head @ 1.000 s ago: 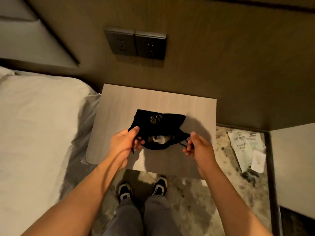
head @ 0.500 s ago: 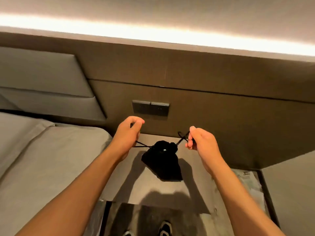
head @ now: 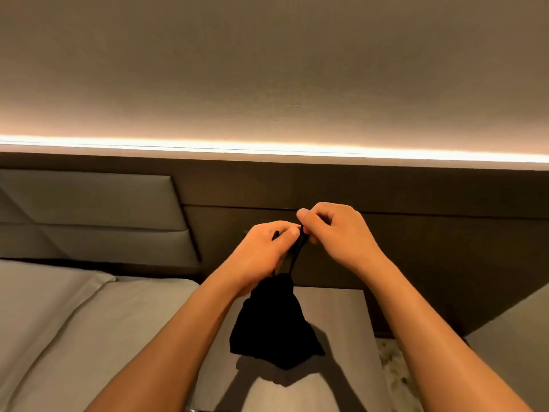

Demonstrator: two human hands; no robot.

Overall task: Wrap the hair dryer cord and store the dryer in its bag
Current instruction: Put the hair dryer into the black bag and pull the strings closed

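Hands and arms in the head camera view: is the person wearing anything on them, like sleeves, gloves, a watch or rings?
Nothing that shows. Both forearms are bare up to the bottom edge of the picture, with no sleeve or cuff in sight. The left hand and the right hand have no gloves, and no watch or bracelet shows at either wrist. No ring shows on the visible fingers, some of which are curled out of sight.

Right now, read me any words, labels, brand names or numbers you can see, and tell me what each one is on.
There is no readable text in this view.
The black drawstring bag hangs from its cords, pinched by the left hand and the right hand; no logo or label shows on it.
The wall panel, the nightstand and the bed carry no print.
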